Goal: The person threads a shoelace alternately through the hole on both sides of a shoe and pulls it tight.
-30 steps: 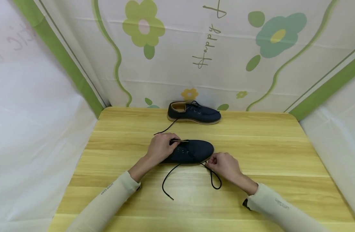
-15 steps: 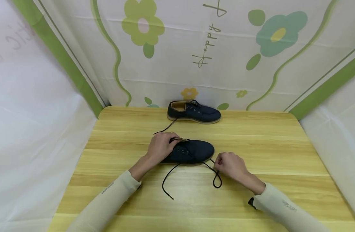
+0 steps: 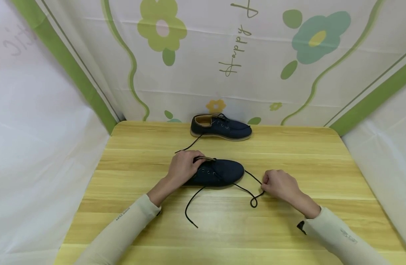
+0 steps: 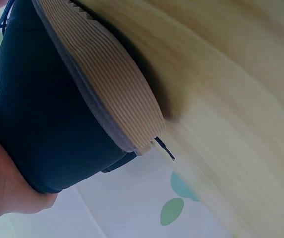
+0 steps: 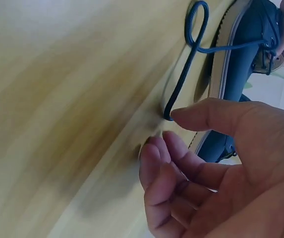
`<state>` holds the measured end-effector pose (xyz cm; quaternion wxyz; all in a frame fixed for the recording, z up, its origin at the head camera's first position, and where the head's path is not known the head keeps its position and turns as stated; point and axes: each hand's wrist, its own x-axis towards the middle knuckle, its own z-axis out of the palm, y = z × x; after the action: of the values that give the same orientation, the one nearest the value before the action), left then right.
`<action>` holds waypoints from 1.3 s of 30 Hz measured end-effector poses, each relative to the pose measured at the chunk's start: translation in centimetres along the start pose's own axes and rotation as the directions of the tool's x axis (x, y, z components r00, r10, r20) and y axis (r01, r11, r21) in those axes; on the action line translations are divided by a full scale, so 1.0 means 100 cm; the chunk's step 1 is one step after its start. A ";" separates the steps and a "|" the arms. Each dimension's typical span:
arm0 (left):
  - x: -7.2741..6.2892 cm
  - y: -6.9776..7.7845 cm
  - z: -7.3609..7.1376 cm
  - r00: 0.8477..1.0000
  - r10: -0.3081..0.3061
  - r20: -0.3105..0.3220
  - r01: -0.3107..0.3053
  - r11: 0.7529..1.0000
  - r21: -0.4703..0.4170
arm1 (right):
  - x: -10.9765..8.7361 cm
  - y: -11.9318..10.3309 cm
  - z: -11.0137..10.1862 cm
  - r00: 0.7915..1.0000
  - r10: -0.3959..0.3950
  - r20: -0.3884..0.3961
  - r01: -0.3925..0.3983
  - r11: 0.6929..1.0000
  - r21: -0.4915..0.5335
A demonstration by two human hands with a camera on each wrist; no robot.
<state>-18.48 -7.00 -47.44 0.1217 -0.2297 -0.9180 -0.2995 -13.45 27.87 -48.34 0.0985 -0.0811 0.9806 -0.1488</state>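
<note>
A navy lace-up shoe [image 3: 223, 173] with a ribbed tan sole lies on the wooden table, toe to the right. My left hand [image 3: 183, 167] grips its collar near the tongue. In the left wrist view the heel [image 4: 47, 114] fills the left side, with part of my left hand [image 4: 13, 173] at its rim. To the right of the toe, my right hand [image 3: 280, 184] pinches a black shoelace [image 3: 244, 190], which has a small loop in it. In the right wrist view the shoelace [image 5: 181, 79] bends right at my thumb tip.
A matching navy shoe [image 3: 221, 127] stands at the table's back edge, a loose lace [image 3: 189, 146] trailing left. Another lace end [image 3: 187, 209] curls in front of the gripped shoe. Behind the table [image 3: 309, 235] hangs a white printed curtain [image 3: 193, 81].
My right hand has moved right, away from the toe, drawing the shoelace out with it; the lace's loop has become smaller. My left hand has stayed on the shoe.
</note>
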 end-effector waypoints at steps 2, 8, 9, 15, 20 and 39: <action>0.000 0.000 0.000 1.000 -0.003 0.002 0.003 1.000 0.002 | 0.005 -0.002 0.000 0.999 -0.020 -0.026 0.020 1.000 0.011; -0.003 -0.001 0.002 1.000 0.005 -0.001 -0.005 1.000 -0.012 | 0.026 -0.015 0.005 0.993 -0.064 -0.101 0.065 0.998 0.004; -0.004 -0.001 0.003 1.000 0.012 -0.003 -0.013 1.000 -0.017 | 0.029 -0.017 0.006 0.992 -0.070 -0.108 0.070 0.998 -0.001; -0.006 -0.003 0.004 0.997 0.069 -0.039 -0.070 0.997 -0.036 | 0.045 -0.021 0.009 0.985 -0.127 -0.118 0.130 0.991 0.016; -0.009 -0.005 0.006 0.986 0.137 -0.099 -0.138 0.990 -0.004 | 0.053 -0.018 0.009 0.984 -0.163 -0.069 0.166 0.985 0.042; -0.010 -0.007 0.004 0.958 0.257 -0.128 -0.252 0.966 0.055 | 0.064 -0.050 -0.042 0.896 -0.360 -0.260 0.405 0.903 0.147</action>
<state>-17.99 -7.56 -48.46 0.2250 -0.3230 -0.8761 -0.2782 -19.88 23.11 -43.99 -0.0377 -0.2454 0.9304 -0.2698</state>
